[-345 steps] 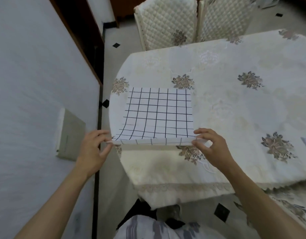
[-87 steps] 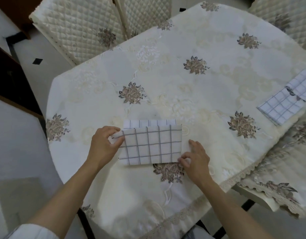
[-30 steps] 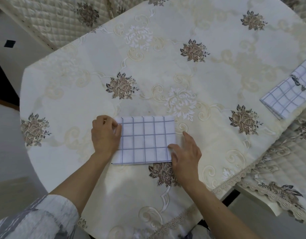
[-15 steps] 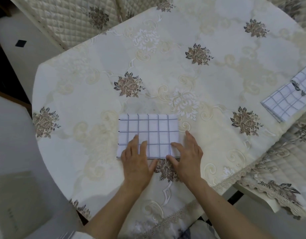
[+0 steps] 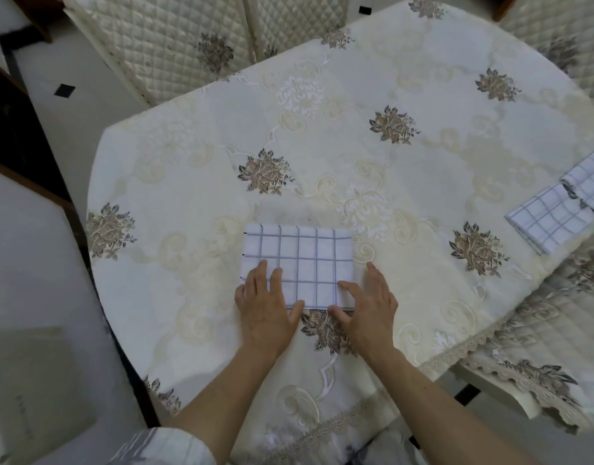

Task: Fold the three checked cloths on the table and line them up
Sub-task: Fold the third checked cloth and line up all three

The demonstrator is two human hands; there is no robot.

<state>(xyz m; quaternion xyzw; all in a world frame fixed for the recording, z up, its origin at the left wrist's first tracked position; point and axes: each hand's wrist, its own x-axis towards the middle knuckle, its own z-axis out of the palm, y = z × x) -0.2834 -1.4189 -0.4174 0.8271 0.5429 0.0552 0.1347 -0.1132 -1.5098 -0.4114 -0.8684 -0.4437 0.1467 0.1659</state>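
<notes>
Cream flowered tablecloth [image 5: 322, 129] spread before us, with quilted chairs [image 5: 174, 45] at its far side and pale floor [image 5: 37, 72] to the left. Our folded cloth [image 5: 299, 260] lay close to the near edge, where it had been a second before. Our left hand [image 5: 265, 310], earlier curled at the cloth's left edge, lay flat on its near-left corner with fingers straight. Our right hand [image 5: 366, 307] pressed the near-right corner, fingers also extended. Two more checked cloths [image 5: 553, 219] overlapped far right.
</notes>
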